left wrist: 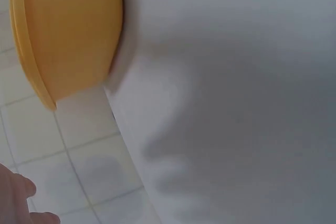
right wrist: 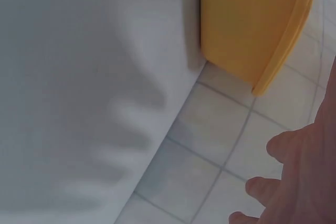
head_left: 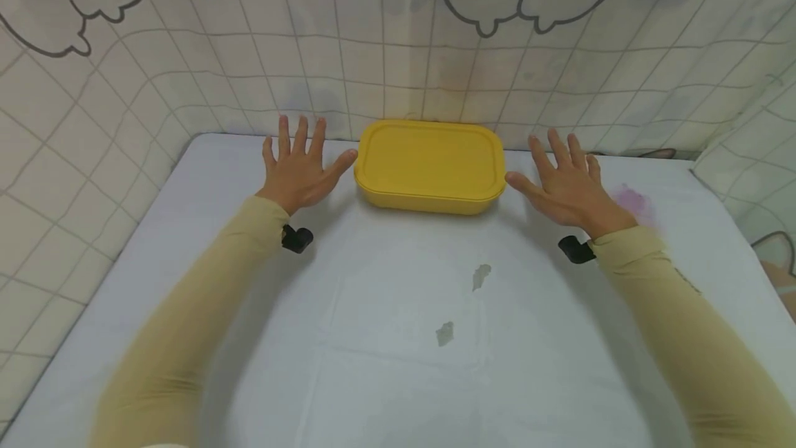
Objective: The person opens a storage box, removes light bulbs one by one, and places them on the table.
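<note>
A yellow lidded plastic box (head_left: 432, 164) sits at the back edge of the white table. My left hand (head_left: 300, 175) hovers just left of it, fingers spread, thumb pointing at its side. On the other side my right hand (head_left: 566, 185) is held the same way, its thumb near the box's right end. Neither hand holds anything. The left wrist view shows the box's side wall (left wrist: 73, 30) and a few fingertips (left wrist: 26, 187). In the right wrist view the box wall (right wrist: 247, 19) appears near the top, with fingers (right wrist: 268, 187) at lower right.
The white tabletop (head_left: 385, 379) carries two small grey patches (head_left: 481, 276) and a pink stain (head_left: 631, 200) on the right. A grid-patterned curtain (head_left: 398, 54) hangs right behind the table and along its left side. Part of a person's skin (head_left: 780, 278) shows at the right edge.
</note>
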Tool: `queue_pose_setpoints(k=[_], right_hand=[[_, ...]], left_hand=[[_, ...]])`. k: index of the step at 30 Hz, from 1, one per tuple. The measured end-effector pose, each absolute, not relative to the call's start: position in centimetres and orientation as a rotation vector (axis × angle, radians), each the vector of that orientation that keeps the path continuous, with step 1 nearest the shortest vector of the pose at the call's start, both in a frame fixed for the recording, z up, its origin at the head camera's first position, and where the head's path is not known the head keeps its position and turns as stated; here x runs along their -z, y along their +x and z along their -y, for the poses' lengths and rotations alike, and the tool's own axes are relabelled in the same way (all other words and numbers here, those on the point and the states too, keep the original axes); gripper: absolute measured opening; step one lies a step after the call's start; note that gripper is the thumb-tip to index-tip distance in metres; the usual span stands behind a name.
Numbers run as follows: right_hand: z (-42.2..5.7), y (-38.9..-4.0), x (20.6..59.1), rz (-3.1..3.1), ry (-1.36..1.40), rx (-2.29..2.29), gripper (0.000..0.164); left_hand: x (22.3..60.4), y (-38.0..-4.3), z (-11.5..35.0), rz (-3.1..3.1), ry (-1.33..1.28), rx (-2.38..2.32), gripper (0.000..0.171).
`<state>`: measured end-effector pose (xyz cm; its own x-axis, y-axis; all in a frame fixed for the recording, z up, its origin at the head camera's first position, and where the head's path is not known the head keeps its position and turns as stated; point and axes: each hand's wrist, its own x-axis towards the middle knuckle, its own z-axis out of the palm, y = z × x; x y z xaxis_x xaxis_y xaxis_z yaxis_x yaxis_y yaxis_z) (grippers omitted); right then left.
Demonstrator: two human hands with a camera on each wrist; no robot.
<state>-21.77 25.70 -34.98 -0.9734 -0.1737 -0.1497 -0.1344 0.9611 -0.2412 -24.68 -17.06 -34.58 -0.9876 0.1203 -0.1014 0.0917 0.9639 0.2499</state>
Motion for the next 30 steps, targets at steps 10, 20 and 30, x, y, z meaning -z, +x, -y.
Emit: queue_pose_setpoints(k=[10, 20, 30], right_hand=[[-23.3, -22.7, 35.7, -2.905, -0.247, 0.402, 0.105], [-21.9, -23.9, 36.0, -2.887, -0.236, 0.452, 0.113], [-20.5, -25.1, 35.7, -2.933, -0.245, 0.474, 0.114]], left_hand=[[35.9, -25.6, 13.5, -2.954, 0.193, -0.406, 0.112], [36.4, -26.4, 11.7, -2.978, 0.239, -0.44, 0.114], [35.7, -27.1, 10.0, -2.989, 0.229, -0.447, 0.107]])
